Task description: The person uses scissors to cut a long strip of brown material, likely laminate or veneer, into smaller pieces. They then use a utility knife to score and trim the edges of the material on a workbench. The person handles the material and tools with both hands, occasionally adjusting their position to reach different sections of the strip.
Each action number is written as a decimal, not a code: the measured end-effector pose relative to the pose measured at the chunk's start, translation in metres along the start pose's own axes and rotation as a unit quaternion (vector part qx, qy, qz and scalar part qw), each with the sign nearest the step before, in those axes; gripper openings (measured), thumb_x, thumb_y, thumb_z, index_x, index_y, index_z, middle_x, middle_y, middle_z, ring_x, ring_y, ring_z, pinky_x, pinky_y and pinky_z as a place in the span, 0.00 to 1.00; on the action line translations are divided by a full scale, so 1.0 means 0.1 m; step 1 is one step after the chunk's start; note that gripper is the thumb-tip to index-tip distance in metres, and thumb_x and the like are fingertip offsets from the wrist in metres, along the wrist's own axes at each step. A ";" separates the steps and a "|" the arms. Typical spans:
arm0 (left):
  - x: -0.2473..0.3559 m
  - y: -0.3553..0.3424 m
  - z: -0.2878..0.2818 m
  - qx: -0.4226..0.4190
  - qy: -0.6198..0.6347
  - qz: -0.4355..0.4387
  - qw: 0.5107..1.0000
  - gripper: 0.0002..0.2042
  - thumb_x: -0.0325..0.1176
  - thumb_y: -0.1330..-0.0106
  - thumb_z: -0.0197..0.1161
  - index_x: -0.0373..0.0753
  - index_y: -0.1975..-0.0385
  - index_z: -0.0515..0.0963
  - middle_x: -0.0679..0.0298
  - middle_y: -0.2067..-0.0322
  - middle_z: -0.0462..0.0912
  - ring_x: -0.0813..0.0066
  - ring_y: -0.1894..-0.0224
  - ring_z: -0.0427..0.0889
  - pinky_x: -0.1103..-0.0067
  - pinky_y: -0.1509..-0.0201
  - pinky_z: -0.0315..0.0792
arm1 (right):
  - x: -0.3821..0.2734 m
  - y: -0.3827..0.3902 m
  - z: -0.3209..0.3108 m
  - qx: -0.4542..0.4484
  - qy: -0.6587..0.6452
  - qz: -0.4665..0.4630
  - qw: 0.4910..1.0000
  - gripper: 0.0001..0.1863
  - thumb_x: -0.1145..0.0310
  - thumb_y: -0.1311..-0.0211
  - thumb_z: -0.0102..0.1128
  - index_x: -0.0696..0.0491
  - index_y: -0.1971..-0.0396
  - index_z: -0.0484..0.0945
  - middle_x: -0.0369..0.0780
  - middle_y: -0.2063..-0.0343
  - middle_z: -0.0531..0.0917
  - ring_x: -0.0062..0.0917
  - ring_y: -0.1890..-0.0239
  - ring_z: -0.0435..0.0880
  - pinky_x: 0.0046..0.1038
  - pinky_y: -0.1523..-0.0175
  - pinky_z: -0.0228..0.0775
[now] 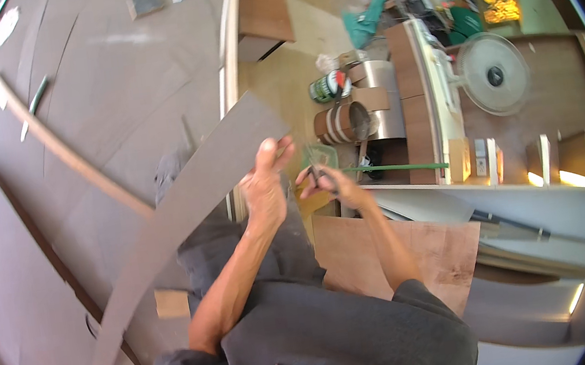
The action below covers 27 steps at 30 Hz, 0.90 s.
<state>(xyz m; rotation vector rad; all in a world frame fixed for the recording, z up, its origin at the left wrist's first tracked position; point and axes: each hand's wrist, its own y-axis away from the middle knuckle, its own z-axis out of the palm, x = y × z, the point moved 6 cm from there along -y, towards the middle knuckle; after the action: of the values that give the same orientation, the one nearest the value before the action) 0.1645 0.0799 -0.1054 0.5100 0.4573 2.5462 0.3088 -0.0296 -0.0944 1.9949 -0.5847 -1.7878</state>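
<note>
A long, thin grey-brown strip of sheet (183, 189) slants across the view, its wide squared end up by my hands and its narrow end down at lower left. My left hand (265, 190) grips it near the wide end, thumb up along its edge. To the right, my right hand (333, 184) is closed round the dark handles of what look like scissors (315, 173). Their blades are blurred and point away from me, just right of the strip and apart from it as far as I can tell.
At left is a large grey-brown work surface (145, 76) bearing a curved wooden strip (74, 152) and a small block (146, 2). To the right stand a brown-and-white roll (342, 123), a green can (328, 87), a fan (494, 75) and a green rod (401, 167). A brown board (435, 252) leans beside me.
</note>
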 end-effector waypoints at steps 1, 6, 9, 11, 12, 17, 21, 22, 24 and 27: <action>0.01 -0.02 -0.01 0.000 0.006 -0.004 1.000 0.13 0.35 0.34 0.63 0.33 0.57 0.75 0.59 0.56 0.79 0.67 0.53 0.79 0.69 0.43 0.73 | 0.18 -0.02 -0.08 0.034 0.035 0.036 0.998 0.28 0.45 0.34 0.55 0.58 0.53 0.72 0.38 0.59 0.77 0.26 0.56 0.81 0.30 0.44 0.69; -0.08 0.00 0.02 -0.030 -0.002 -0.044 0.999 0.14 0.39 0.34 0.63 0.34 0.57 0.74 0.59 0.55 0.78 0.68 0.50 0.77 0.70 0.42 0.72 | 1.81 0.21 -0.33 0.281 0.235 -0.018 0.930 0.16 0.58 0.34 0.59 0.58 0.61 0.76 0.36 0.71 0.77 0.22 0.64 0.76 0.24 0.56 0.67; -0.07 -0.02 -0.02 -0.030 -0.019 -0.043 0.998 0.15 0.40 0.34 0.63 0.35 0.57 0.74 0.60 0.55 0.77 0.68 0.50 0.77 0.71 0.42 0.73 | 2.15 0.22 0.13 0.362 0.143 0.028 0.921 0.18 0.56 0.36 0.61 0.57 0.68 0.74 0.34 0.76 0.72 0.19 0.70 0.69 0.25 0.64 0.62; -0.03 0.00 0.01 -0.035 -0.017 -0.041 0.998 0.15 0.40 0.34 0.63 0.36 0.56 0.74 0.60 0.55 0.77 0.69 0.51 0.77 0.72 0.43 0.73 | 2.19 0.21 0.24 0.399 0.098 0.052 0.910 0.19 0.54 0.37 0.62 0.57 0.72 0.72 0.33 0.78 0.70 0.18 0.72 0.66 0.25 0.66 0.60; -0.04 0.02 0.02 -0.037 -0.014 -0.042 0.998 0.15 0.40 0.34 0.63 0.36 0.56 0.74 0.61 0.55 0.77 0.69 0.51 0.77 0.72 0.43 0.73 | 2.26 0.23 0.25 0.410 0.085 0.069 0.906 0.20 0.54 0.37 0.62 0.56 0.73 0.71 0.32 0.78 0.68 0.18 0.73 0.65 0.24 0.67 0.59; -0.07 0.09 0.06 -0.046 -0.014 -0.056 0.997 0.15 0.41 0.33 0.63 0.37 0.56 0.73 0.62 0.56 0.77 0.70 0.51 0.77 0.72 0.43 0.72 | 2.47 0.29 0.17 0.434 0.068 0.081 0.895 0.23 0.50 0.39 0.62 0.56 0.75 0.70 0.33 0.80 0.67 0.19 0.74 0.64 0.25 0.68 0.58; -0.04 0.11 0.08 -0.044 -0.024 -0.049 0.998 0.14 0.42 0.32 0.61 0.38 0.58 0.73 0.63 0.56 0.77 0.72 0.51 0.76 0.73 0.42 0.71 | 2.37 0.30 0.18 0.446 0.082 0.085 0.887 0.27 0.44 0.41 0.61 0.58 0.73 0.71 0.39 0.81 0.70 0.24 0.76 0.67 0.30 0.69 0.61; -0.03 0.11 0.08 -0.043 -0.026 -0.046 0.998 0.14 0.42 0.31 0.60 0.38 0.58 0.73 0.63 0.56 0.77 0.72 0.51 0.76 0.73 0.42 0.70 | 2.36 0.32 0.18 0.446 0.089 0.092 0.886 0.28 0.43 0.42 0.61 0.58 0.73 0.71 0.39 0.81 0.70 0.25 0.75 0.67 0.31 0.68 0.61; -0.04 0.12 0.09 -0.046 -0.028 -0.047 0.997 0.13 0.43 0.31 0.59 0.39 0.59 0.73 0.64 0.56 0.77 0.73 0.52 0.75 0.73 0.42 0.70 | 2.34 0.34 0.19 0.447 0.088 0.097 0.885 0.28 0.43 0.42 0.60 0.58 0.73 0.71 0.40 0.81 0.70 0.26 0.75 0.68 0.32 0.68 0.62; -0.06 0.14 0.11 -0.057 -0.026 -0.052 0.997 0.13 0.43 0.30 0.59 0.39 0.59 0.73 0.64 0.56 0.77 0.73 0.52 0.75 0.74 0.42 0.70 | 2.32 0.34 0.20 0.448 0.096 0.107 0.882 0.28 0.42 0.42 0.60 0.57 0.72 0.71 0.40 0.81 0.70 0.27 0.75 0.68 0.32 0.67 0.62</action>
<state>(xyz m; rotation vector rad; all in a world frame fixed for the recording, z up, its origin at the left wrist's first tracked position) 0.1681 0.0683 -0.0921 0.4955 0.3091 2.4372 0.3096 -0.1862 -0.2699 2.4675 -1.7199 -1.2417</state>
